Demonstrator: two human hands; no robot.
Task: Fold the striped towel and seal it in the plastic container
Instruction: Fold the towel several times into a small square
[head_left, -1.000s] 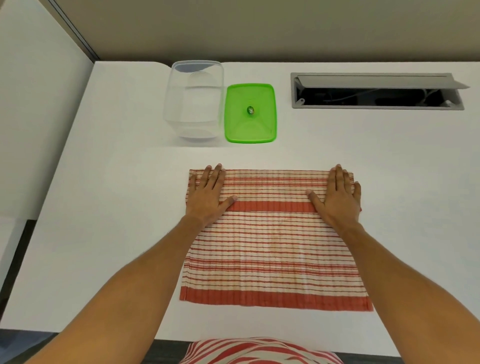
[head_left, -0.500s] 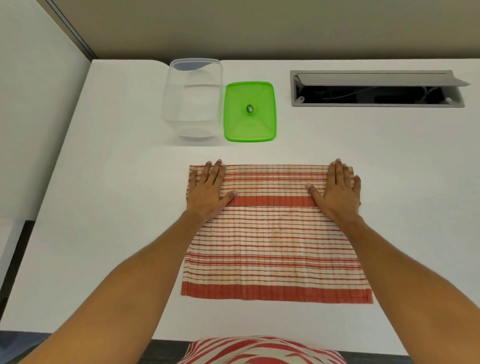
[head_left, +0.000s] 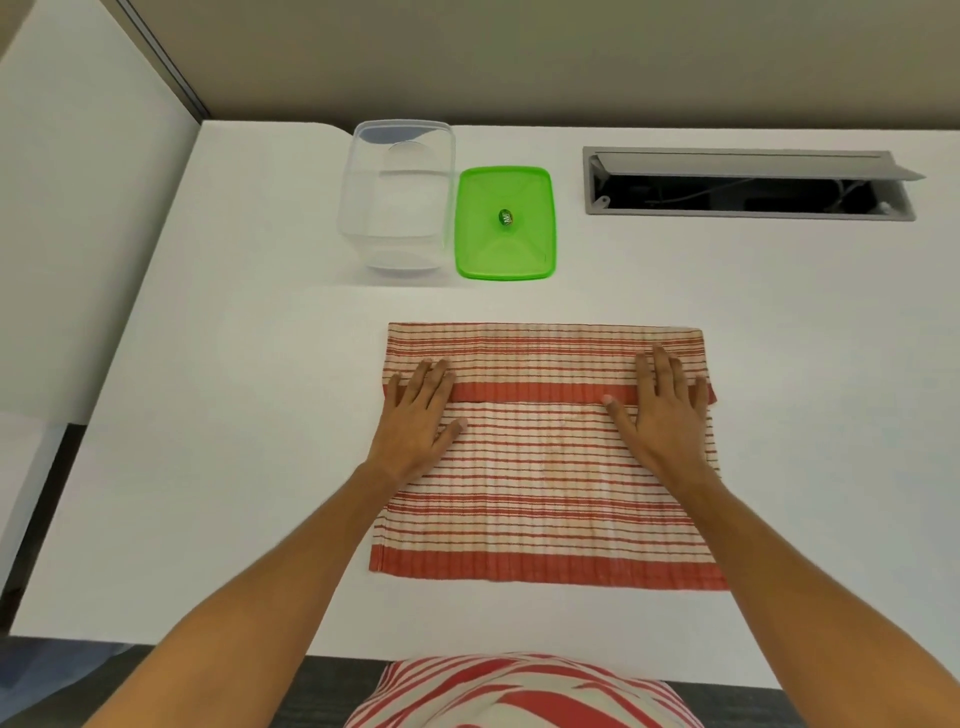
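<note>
Left hand (head_left: 418, 415) flat, fingers straight, on striped towel (head_left: 545, 499), right hand (head_left: 658, 410) likewise, palms down

head cam | worn on person | faces forward and down | near table (head_left: 218, 364) | single view

The striped towel (head_left: 545, 483) lay flat on the white table (head_left: 234, 415), its far edge folded over. The left hand (head_left: 415, 415) and right hand (head_left: 662, 410) pressed flat on it. Behind stood the clear plastic container (head_left: 395, 197), with its green lid (head_left: 505, 223) just beside it.
</note>
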